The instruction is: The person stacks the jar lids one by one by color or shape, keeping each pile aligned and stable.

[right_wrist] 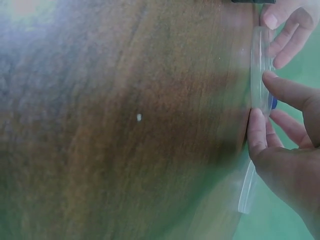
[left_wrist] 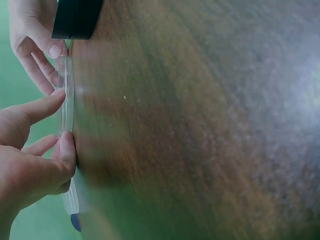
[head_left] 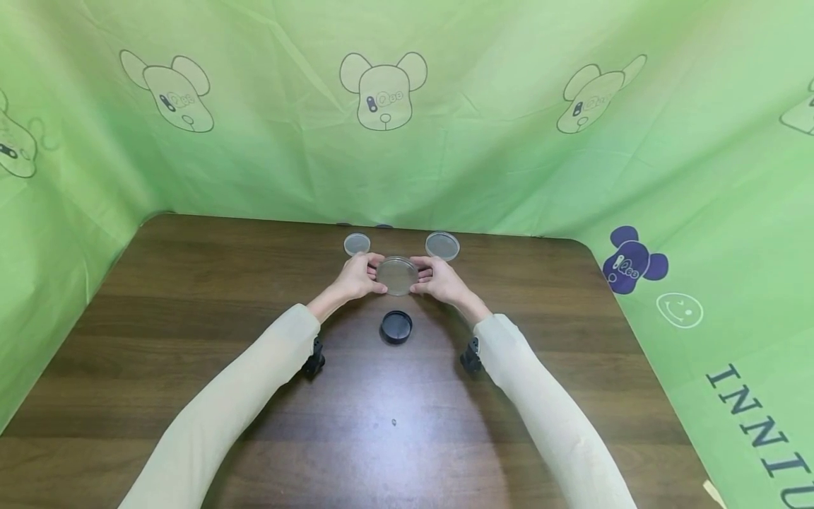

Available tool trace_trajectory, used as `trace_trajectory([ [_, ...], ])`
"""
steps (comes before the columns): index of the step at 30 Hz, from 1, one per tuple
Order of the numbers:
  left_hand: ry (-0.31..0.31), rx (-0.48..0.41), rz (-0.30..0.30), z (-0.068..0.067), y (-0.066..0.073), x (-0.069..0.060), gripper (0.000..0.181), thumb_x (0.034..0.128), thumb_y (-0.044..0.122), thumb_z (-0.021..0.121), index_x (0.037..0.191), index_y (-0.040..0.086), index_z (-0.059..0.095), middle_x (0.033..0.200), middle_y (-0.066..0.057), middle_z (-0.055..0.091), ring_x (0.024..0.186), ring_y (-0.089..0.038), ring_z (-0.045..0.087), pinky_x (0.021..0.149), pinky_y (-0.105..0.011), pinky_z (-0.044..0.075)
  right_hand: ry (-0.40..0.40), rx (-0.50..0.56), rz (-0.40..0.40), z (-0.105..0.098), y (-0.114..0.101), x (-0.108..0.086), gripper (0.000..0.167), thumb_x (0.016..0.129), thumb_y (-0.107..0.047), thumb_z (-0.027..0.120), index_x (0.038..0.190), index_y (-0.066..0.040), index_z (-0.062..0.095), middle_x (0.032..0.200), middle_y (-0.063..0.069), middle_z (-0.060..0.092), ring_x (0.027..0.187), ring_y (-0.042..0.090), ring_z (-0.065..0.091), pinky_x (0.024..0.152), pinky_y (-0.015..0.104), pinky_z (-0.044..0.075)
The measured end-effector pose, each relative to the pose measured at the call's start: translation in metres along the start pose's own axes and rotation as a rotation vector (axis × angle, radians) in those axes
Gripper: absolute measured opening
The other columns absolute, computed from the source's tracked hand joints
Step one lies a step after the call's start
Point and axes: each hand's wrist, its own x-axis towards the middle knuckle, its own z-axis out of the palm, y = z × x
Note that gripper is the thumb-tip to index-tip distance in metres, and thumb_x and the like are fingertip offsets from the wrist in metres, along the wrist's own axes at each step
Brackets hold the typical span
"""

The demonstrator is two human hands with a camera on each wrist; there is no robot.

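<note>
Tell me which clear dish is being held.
The middle dish, held by the left grip and right grip; the back-left dish and back-right dish lie farther back on the table.

– What's between the left hand (head_left: 359, 277) and right hand (head_left: 441, 281)?
– The middle dish (head_left: 397, 276).
– And on the desk (head_left: 191, 396)?
– The container (head_left: 396, 327) before it; behind, the left dish (head_left: 357, 244) and right dish (head_left: 441, 245).

Brown wood-grain table (head_left: 254, 424), black round dish (head_left: 396, 328), small clear dish (head_left: 357, 244), larger clear dish (head_left: 442, 246).
</note>
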Motion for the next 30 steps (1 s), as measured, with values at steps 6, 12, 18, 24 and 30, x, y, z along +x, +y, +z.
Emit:
trace_trajectory([
  [6, -0.001, -0.023, 0.009, 0.001, -0.003, 0.001, 0.069, 0.0698, -0.004, 0.081, 0.132, -0.007, 0.052, 0.118, -0.021, 0.053, 0.102, -0.029, 0.058, 0.089, -0.029, 0.050, -0.001, 0.022, 0.006, -0.001, 0.003, -0.001, 0.064, 0.079, 0.014, 0.068, 0.137, 0.012, 0.042, 0.131, 0.029, 0.050, 0.111, 0.039, 0.054, 0.094, 0.034, 0.049],
  [12, 0.010, -0.042, -0.004, -0.001, -0.004, 0.000, 0.064, 0.0725, -0.001, 0.080, 0.131, -0.006, 0.053, 0.118, -0.022, 0.056, 0.103, -0.032, 0.059, 0.090, -0.033, 0.049, 0.035, -0.006, -0.015, -0.006, 0.009, -0.005, 0.062, 0.081, 0.010, 0.068, 0.137, 0.009, 0.044, 0.130, 0.028, 0.052, 0.112, 0.040, 0.055, 0.093, 0.039, 0.049],
  [18, 0.054, -0.009, 0.014, -0.003, 0.007, 0.004, 0.056, 0.0765, 0.002, 0.077, 0.128, -0.005, 0.056, 0.120, -0.024, 0.058, 0.104, -0.034, 0.058, 0.091, -0.038, 0.048, 0.063, -0.052, -0.057, -0.021, 0.013, -0.008, 0.060, 0.081, 0.009, 0.069, 0.137, 0.007, 0.047, 0.129, 0.027, 0.053, 0.111, 0.041, 0.056, 0.092, 0.043, 0.049],
  [24, 0.105, 0.049, 0.042, -0.004, 0.019, 0.011, 0.052, 0.0792, 0.004, 0.076, 0.127, -0.005, 0.056, 0.125, -0.025, 0.056, 0.110, -0.037, 0.055, 0.097, -0.040, 0.043, 0.087, -0.061, -0.030, -0.042, 0.017, -0.006, 0.058, 0.083, 0.010, 0.067, 0.137, 0.007, 0.047, 0.131, 0.028, 0.048, 0.113, 0.040, 0.055, 0.093, 0.043, 0.049],
  [30, 0.114, 0.045, 0.018, 0.000, 0.029, 0.023, 0.052, 0.0806, 0.006, 0.075, 0.128, -0.002, 0.056, 0.123, -0.023, 0.055, 0.110, -0.032, 0.050, 0.097, -0.039, 0.040, 0.101, -0.081, -0.017, -0.061, 0.020, -0.002, 0.057, 0.084, 0.009, 0.067, 0.137, 0.008, 0.046, 0.130, 0.029, 0.048, 0.114, 0.041, 0.054, 0.095, 0.044, 0.047],
])
